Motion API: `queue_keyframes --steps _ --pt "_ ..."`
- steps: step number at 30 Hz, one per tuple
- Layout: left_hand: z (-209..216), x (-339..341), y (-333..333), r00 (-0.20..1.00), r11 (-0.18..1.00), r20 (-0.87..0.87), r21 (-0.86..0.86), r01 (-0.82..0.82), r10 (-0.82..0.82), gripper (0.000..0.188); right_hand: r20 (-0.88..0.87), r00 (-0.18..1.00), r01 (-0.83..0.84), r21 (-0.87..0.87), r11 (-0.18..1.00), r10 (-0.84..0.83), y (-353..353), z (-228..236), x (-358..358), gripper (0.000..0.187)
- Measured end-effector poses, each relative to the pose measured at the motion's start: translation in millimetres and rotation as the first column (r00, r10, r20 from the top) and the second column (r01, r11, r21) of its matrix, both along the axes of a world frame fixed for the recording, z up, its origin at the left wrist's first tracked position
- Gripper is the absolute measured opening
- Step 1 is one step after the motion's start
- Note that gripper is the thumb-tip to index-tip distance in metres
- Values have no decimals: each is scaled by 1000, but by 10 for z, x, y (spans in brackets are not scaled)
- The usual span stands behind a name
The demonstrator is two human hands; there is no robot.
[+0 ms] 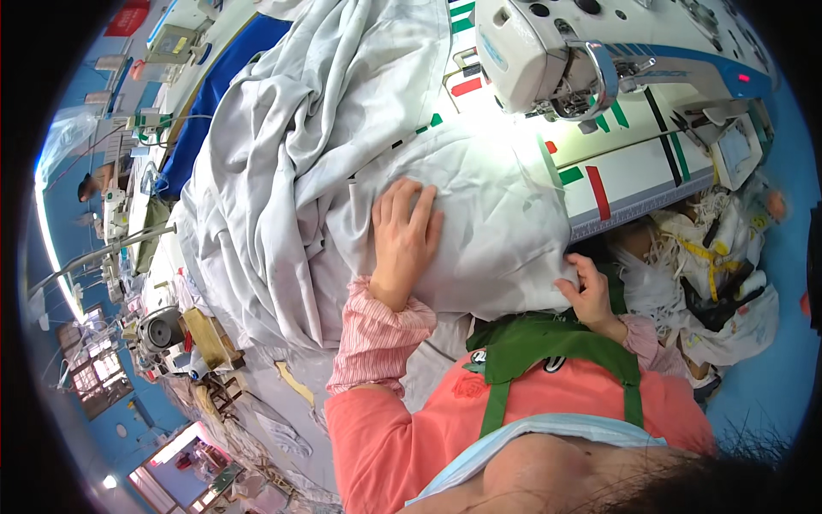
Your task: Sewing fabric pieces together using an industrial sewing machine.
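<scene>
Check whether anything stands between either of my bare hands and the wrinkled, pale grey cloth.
Nothing visible does. Your left hand lies directly on the cloth, and your right hand is at the cloth's right edge, with no object showing between.

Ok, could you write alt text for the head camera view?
The left hand lies flat on pale cloth near a sewing machine; the right hand is at the cloth's right edge. The cloth lies in folds on the left, and a green apron shows below.
</scene>
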State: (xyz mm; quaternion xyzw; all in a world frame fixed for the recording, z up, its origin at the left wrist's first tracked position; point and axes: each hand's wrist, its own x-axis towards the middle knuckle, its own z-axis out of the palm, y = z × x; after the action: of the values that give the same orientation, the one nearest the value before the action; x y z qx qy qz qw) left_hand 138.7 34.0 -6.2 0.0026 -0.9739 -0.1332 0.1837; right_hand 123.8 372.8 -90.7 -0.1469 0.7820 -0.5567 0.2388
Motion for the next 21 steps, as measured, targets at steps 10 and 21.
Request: queue_keyframes --steps 10,21 --pt "-8 -3 -17 1000 1000 12 16 -4 3 34 -78 996 -30 16 999 31 -27 90 -45 31" --pt "-8 12 -22 1000 1000 24 9 -7 7 35 -256 967 -22 -8 1000 19 -94 233 -54 23"
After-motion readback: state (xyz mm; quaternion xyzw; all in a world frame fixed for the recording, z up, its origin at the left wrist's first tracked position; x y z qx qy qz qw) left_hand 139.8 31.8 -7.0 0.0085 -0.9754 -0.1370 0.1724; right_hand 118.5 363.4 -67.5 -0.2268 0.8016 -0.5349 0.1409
